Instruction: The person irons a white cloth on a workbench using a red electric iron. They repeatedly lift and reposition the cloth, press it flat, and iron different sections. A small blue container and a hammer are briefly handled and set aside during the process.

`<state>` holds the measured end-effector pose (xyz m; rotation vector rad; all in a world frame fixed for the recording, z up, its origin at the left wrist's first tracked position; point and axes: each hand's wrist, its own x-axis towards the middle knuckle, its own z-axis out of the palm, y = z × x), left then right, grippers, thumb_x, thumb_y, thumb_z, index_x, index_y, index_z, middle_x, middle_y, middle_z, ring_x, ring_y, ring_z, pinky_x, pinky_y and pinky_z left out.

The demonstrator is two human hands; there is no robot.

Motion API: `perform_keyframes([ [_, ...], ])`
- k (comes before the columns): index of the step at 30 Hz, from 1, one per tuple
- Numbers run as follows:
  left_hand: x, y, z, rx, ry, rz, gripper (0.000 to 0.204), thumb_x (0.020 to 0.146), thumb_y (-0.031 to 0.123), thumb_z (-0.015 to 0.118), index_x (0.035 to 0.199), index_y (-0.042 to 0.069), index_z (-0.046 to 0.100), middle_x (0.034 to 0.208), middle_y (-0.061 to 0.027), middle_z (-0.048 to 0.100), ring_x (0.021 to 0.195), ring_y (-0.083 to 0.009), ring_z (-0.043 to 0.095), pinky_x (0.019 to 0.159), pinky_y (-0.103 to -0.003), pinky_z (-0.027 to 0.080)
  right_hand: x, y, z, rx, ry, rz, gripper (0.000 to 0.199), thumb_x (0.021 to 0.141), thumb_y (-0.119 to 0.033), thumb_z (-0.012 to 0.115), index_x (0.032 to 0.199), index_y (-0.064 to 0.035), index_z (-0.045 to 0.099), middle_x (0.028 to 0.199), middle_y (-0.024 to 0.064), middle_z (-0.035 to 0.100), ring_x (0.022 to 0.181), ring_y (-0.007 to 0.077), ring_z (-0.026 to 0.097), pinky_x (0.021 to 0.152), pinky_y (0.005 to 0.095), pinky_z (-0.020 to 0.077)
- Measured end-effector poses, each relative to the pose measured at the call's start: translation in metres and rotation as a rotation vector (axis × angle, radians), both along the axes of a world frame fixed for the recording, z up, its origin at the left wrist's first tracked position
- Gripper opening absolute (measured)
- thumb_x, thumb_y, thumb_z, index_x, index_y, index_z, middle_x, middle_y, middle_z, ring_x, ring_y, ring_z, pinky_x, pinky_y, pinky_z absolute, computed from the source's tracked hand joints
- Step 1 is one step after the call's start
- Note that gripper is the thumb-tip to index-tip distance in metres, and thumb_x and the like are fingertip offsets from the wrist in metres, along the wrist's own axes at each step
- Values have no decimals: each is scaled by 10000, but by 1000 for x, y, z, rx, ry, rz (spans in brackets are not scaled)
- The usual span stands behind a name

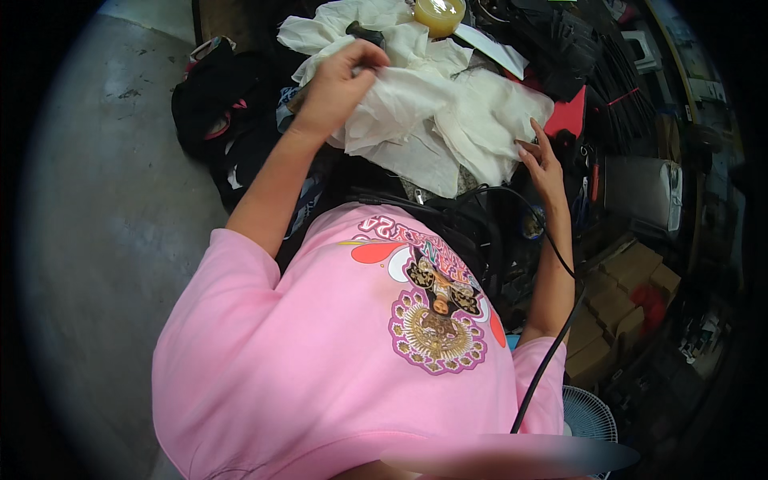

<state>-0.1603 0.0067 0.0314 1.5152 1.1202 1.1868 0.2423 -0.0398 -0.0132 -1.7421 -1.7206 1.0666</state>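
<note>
My left hand (340, 90) is closed in a pinch on the upper left part of a thin, crumpled white cloth (416, 100). The cloth lies in several loose folds over the work surface in front of me. At its right edge is my right hand (546, 168), thumb and fingers apart, the fingertips touching or very close to the fabric. Just beyond my left hand, a black object (366, 34) pokes out of the folds; its kind I cannot make out. A round tub of yellowish stuff (440, 14) stands at the far side of the cloth.
Dark fabric items (212, 104) are heaped on the left. To the right are stacked black pieces (616, 104), a red piece (568, 114), a grey box (640, 192) and cardboard boxes (616, 296). A black cable (552, 352) runs past my right arm, above a fan (590, 420).
</note>
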Motion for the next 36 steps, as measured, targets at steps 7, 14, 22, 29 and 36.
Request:
perform_keyframes([
  [7,-39,5,0,-93,312,-41,278,792,-26,483,1026,-11,632,971,-68,656,951,-151,608,894,-273,459,18,0,-8,119,237,-75,576,912,-123,637,1453,-143,439,1056,107,700,996,123,628,858,251,463],
  [14,-42,-8,-8,108,519,137,241,792,11,580,1028,-4,628,974,-117,635,899,-251,636,807,-324,499,33,32,35,181,195,-85,455,959,-70,589,1405,-100,503,1026,68,676,983,105,623,888,244,468],
  [22,-46,2,-5,171,653,306,248,837,117,591,1075,59,633,1044,-123,620,939,-284,625,815,-370,499,-80,74,164,133,-68,456,403,935,-106,609,1337,-109,575,1087,72,702,1053,161,636,960,347,472],
  [29,-65,-14,-6,-207,1014,146,386,803,140,563,1184,86,593,1107,-158,625,1057,-370,604,892,-469,499,-185,67,145,137,-23,1028,534,833,-38,667,1346,-136,555,1256,131,619,1156,300,579,972,386,466],
  [36,-71,-11,5,-354,804,37,454,802,196,692,1220,62,579,971,-156,677,859,-274,662,757,-371,504,-212,63,77,179,-233,1151,681,917,-554,535,1501,-267,335,1396,200,497,1335,367,430,1075,449,383],
])
